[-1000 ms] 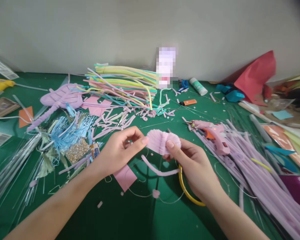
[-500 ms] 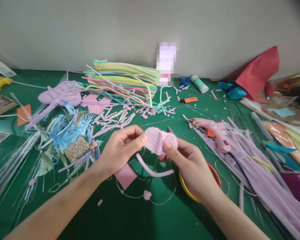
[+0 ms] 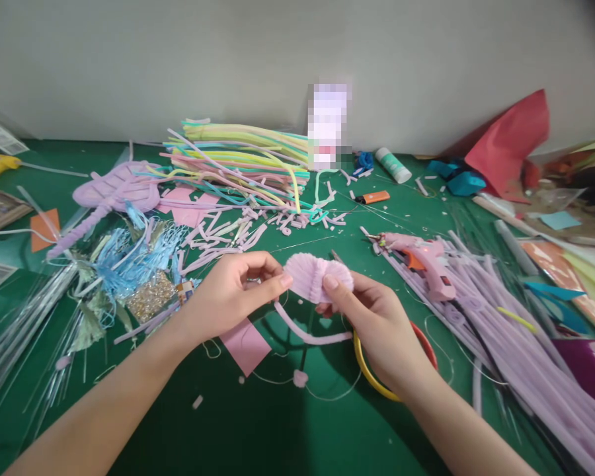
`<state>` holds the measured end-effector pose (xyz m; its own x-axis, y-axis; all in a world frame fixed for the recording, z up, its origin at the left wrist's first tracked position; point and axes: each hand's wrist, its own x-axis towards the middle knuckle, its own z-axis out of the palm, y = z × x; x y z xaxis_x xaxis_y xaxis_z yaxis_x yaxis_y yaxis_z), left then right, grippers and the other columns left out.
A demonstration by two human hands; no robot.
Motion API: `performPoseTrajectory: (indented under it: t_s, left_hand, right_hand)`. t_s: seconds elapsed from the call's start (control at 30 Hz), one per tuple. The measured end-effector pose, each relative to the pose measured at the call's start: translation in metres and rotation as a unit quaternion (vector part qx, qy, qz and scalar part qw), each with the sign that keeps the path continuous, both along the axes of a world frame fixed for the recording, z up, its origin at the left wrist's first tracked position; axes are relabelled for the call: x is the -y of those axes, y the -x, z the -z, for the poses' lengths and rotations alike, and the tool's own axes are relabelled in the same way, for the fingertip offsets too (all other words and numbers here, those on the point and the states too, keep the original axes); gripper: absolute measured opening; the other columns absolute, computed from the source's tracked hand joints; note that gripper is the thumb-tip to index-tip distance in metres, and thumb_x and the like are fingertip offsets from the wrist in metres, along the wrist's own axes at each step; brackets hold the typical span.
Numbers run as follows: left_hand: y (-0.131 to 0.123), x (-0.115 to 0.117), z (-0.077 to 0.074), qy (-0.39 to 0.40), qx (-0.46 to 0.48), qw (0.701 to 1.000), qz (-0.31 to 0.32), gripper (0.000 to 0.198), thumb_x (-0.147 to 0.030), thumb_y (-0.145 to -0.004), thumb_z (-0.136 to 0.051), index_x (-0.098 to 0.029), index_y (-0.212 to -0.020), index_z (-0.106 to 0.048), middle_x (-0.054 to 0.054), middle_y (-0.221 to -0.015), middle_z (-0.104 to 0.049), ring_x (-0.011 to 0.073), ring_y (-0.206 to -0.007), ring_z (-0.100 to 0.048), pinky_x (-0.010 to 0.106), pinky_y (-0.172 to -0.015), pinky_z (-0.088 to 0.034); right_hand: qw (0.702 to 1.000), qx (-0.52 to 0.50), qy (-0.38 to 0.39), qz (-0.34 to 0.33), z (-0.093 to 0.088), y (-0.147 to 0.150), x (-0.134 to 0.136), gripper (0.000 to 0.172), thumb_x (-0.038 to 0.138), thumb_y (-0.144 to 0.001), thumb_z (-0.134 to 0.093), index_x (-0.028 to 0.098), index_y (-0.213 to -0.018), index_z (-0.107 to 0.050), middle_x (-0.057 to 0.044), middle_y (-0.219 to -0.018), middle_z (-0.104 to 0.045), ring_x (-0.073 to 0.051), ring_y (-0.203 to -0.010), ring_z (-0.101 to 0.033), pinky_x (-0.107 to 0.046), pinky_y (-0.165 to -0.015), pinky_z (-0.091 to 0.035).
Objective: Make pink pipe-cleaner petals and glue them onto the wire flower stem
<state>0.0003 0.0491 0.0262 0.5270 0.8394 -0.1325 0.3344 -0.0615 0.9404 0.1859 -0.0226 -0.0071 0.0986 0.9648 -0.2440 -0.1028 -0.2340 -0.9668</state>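
Note:
A fuzzy lilac chenille-stem piece [image 3: 305, 274], ridged and fan-shaped with a raised band across it, is held above the table between both hands. My left hand [image 3: 242, 284] is closed in a pinch at its left edge. My right hand [image 3: 377, 317] has its thumb pressed on the right part, with the fingers behind and partly hidden. Below the piece curves a loose lilac chenille stem [image 3: 307, 338], its upper end near my left fingers. A small pink fuzzy bit [image 3: 300, 379] is on a thin pale thread. Scissors with yellow and red handles [image 3: 364, 370] lie partly under my right hand.
A pink glue gun [image 3: 429, 261] lies on lilac chenille stems [image 3: 515, 357] at right. Multicoloured stems [image 3: 238, 158], cut lilac bits and an orange lighter [image 3: 375, 197] are behind. A lilac leaf-shaped piece [image 3: 119, 188], blue tassels [image 3: 149, 254] and a pink card [image 3: 246, 347] are left.
The loose lilac stem and the small pink bit on the thread have swung slightly right. Both hands keep nearly the same hold, while the whole view has shifted a little.

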Motion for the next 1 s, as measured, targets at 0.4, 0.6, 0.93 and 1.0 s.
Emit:
performPoseTrajectory:
  t_s: [0.4, 0.6, 0.93, 1.0]
  left_hand:
    - [-0.0028, 0.0066, 0.0059, 0.066, -0.058, 0.995, 0.049, 0.022, -0.04, -0.094, -0.05, -0.02, -0.084, -0.052, -0.007, -0.065, -0.039, 0.0098, -0.055, -0.035, 0.024, -0.049, -0.029]
    - [-0.0006, 0.0025, 0.004, 0.058, 0.007, 0.998, 0.036, 0.02, -0.034, -0.09, -0.058, -0.018, -0.079, -0.055, -0.005, -0.068, -0.048, 0.0102, -0.062, -0.045, 0.023, -0.056, -0.036]
    - [0.0013, -0.0015, 0.0012, 0.019, 0.024, 0.999, 0.012, 0.019, -0.033, -0.091, -0.058, -0.018, -0.079, -0.061, -0.004, -0.07, -0.055, 0.0092, -0.062, -0.05, 0.021, -0.055, -0.038]
    - [-0.0002, -0.0002, 0.0006, 0.006, 0.016, 1.0, 0.009, 0.019, -0.032, -0.09, -0.059, -0.017, -0.077, -0.061, -0.003, -0.069, -0.055, 0.0095, -0.061, -0.05, 0.021, -0.054, -0.038]
  right_hand:
    - [0.999, 0.04, -0.012, -0.002, 0.0018, 0.0009, -0.0006, 0.033, 0.049, -0.085, -0.065, 0.018, -0.073, -0.067, 0.001, -0.065, -0.062, -0.01, -0.062, -0.052, -0.022, -0.057, -0.038]
    - [1.0, 0.016, -0.002, -0.004, -0.0009, 0.0001, -0.0023, 0.032, 0.049, -0.084, -0.067, 0.019, -0.074, -0.067, 0.002, -0.065, -0.062, -0.01, -0.063, -0.053, -0.021, -0.06, -0.041]
    - [0.999, -0.017, -0.002, -0.032, 0.0008, -0.0003, -0.0009, 0.03, 0.047, -0.085, -0.067, 0.019, -0.076, -0.068, 0.002, -0.066, -0.063, -0.01, -0.064, -0.054, -0.021, -0.062, -0.042]
    - [0.999, -0.009, -0.002, -0.036, 0.001, 0.0006, 0.0001, 0.031, 0.047, -0.085, -0.066, 0.019, -0.074, -0.067, 0.001, -0.066, -0.062, -0.011, -0.064, -0.054, -0.022, -0.062, -0.042]
